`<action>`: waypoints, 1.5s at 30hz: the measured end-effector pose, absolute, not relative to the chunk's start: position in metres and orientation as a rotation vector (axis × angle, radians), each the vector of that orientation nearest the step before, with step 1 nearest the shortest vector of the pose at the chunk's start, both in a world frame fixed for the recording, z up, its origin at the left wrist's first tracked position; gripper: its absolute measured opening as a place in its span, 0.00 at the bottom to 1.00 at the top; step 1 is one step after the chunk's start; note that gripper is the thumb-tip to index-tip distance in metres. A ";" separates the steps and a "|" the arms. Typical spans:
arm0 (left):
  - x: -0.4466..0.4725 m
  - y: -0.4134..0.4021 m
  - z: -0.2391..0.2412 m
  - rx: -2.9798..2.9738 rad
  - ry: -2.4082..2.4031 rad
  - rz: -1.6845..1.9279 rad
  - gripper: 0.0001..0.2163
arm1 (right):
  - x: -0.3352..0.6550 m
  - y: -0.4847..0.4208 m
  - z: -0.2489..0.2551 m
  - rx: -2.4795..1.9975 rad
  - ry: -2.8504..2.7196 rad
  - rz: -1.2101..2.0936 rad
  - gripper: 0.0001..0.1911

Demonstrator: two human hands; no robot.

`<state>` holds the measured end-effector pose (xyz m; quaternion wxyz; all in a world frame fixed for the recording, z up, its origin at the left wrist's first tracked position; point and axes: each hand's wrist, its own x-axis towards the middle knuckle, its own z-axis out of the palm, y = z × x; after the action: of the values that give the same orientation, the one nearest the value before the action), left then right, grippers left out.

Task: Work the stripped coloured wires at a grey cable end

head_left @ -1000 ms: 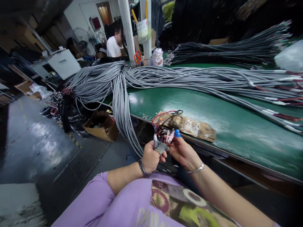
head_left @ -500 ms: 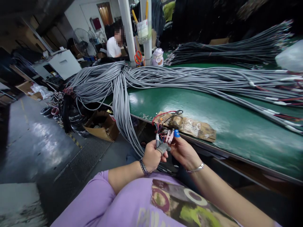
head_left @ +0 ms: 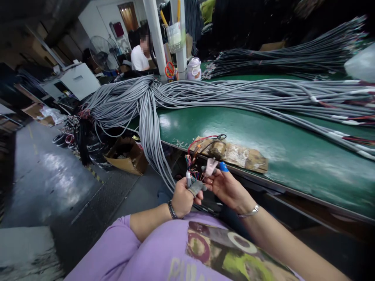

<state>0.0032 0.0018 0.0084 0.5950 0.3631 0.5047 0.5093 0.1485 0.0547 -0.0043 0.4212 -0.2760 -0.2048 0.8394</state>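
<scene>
My left hand (head_left: 184, 197) is closed round the end of a grey cable (head_left: 188, 180) with a white band; a grey cover is on its thumb. Thin coloured wires (head_left: 189, 160) fan out from that end. Just right of it, my right hand (head_left: 230, 189) has its bent fingertips at the bared wire tips (head_left: 206, 182), seemingly pinching one. Its thumb, in a blue cover, is raised. A blurred pale pink clip (head_left: 211, 167) sits between the right thumb and the wires; what holds it is hidden.
A worn wooden board (head_left: 243, 158) with a red and a black lead lies at the green table's (head_left: 263, 125) edge. Grey cables (head_left: 205, 93) cross the table and hang over its side. A cardboard box (head_left: 125, 156) stands on the floor. A person (head_left: 140, 57) sits behind the post.
My left hand has shifted slightly left with the cable, and my right hand slightly right. The wires now spread more between the hands, and the right thumb is farther from the pink clip.
</scene>
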 end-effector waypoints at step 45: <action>-0.008 0.003 0.010 0.726 1.085 1.021 0.20 | 0.150 0.037 0.008 -0.939 -1.268 1.723 0.17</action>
<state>-0.0075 0.0031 0.0098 0.6759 0.3230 0.4824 0.4541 0.1498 0.0369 0.0077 0.3918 -0.3698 -0.4993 0.6785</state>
